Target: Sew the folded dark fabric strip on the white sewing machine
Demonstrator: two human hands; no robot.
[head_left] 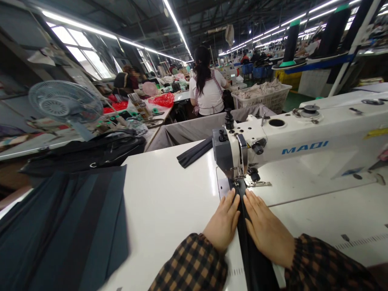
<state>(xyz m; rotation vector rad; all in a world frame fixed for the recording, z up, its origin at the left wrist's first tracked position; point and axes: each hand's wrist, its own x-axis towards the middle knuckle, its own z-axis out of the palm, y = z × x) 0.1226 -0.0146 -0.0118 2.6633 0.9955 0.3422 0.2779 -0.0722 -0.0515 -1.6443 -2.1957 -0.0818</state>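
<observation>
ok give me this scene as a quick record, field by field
left hand: left hand flat, fingers at the black strip
right hand: right hand flat, along the strip's other side
machine: white sewing machine, blue lettering
surface: white tabletop
left side: dark blue fabric, fan beyond
ahead: person in white top, back turned

One brand word legible

Large blue capital letters (304, 148) stand along the side of the white, glossy sewing machine (336, 121); they read MAQI, though the third letter is soft and could pass for a D. Farther right on the same body, a yellow, elongated sticker (377, 132) is too blurred to read, as is a small dark-blue plate (352, 171) lower down. A scale of short dark strokes (365, 239) marks the smooth white tabletop (318, 218), its details too small to make out.
</observation>
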